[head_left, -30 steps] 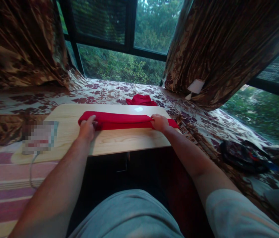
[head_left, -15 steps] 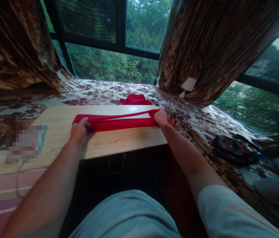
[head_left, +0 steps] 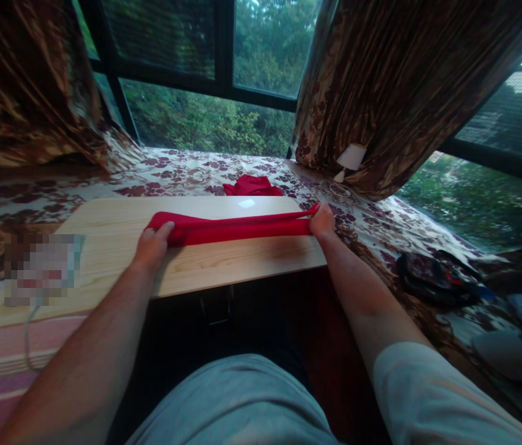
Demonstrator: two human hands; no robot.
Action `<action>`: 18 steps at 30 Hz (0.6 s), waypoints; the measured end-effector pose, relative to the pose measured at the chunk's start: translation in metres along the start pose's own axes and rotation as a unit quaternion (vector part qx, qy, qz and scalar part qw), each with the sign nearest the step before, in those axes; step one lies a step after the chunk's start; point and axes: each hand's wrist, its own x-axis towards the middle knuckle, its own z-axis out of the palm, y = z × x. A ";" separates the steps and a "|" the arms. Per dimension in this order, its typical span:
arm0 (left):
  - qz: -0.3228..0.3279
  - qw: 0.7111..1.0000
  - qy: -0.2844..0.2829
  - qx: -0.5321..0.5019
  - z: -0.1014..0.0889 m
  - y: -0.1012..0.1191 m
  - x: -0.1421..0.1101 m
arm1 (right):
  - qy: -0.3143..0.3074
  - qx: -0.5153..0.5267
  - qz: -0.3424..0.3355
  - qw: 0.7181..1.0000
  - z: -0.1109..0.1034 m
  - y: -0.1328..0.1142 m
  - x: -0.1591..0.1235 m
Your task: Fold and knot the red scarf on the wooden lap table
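Note:
A long strip of red cloth [head_left: 242, 230] is stretched sideways over the light wooden board of a small table [head_left: 223, 266]. My left hand [head_left: 153, 241] is closed on its left end, thumb on top. At the other end my right hand [head_left: 322, 221] grips the cloth near the table's right edge. Between the hands the cloth lies in a long fold, its upper edge drawn fairly straight. Whether it is a garment, I cannot tell. Beyond the table's far edge lies a second, crumpled red cloth [head_left: 253, 185].
On the table's left part lies a blurred-out flat object [head_left: 41, 269] with a cable [head_left: 29, 334]. A small white lamp [head_left: 351, 157] stands by the curtain [head_left: 381, 80]. To the right, a dark bag [head_left: 437, 278] rests on the flowered cover [head_left: 181, 164].
My right hand has moved right with its end of the cloth, pulling the sagging upper edge closer to the lower layer. My left hand has shifted slightly right.

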 end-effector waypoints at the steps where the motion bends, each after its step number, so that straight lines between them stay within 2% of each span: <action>1: 0.006 0.999 -0.012 0.034 0.000 0.001 -0.002 | -0.003 -0.002 0.011 1.000 0.000 0.004 0.001; 4: 0.021 0.993 -0.032 0.115 0.000 0.004 -0.004 | -0.004 -0.002 0.012 1.000 -0.001 0.015 0.004; 6: 0.029 0.989 -0.042 0.138 0.001 0.005 -0.005 | -0.023 0.003 0.036 0.999 0.000 0.022 0.006; 9: 0.035 0.988 -0.064 0.139 0.004 0.005 -0.007 | -0.099 -0.009 0.099 0.990 0.005 0.031 0.009; 11: 0.036 0.987 -0.073 0.140 0.005 0.004 -0.008 | -0.143 -0.029 0.115 0.983 0.009 0.034 0.009; 16: 0.055 0.971 -0.053 0.227 0.006 0.000 -0.005 | -0.166 -0.047 0.086 0.981 0.016 0.030 0.005; 18: 0.051 0.971 -0.042 0.231 0.006 -0.002 0.000 | -0.177 -0.036 0.071 0.981 0.016 0.027 0.003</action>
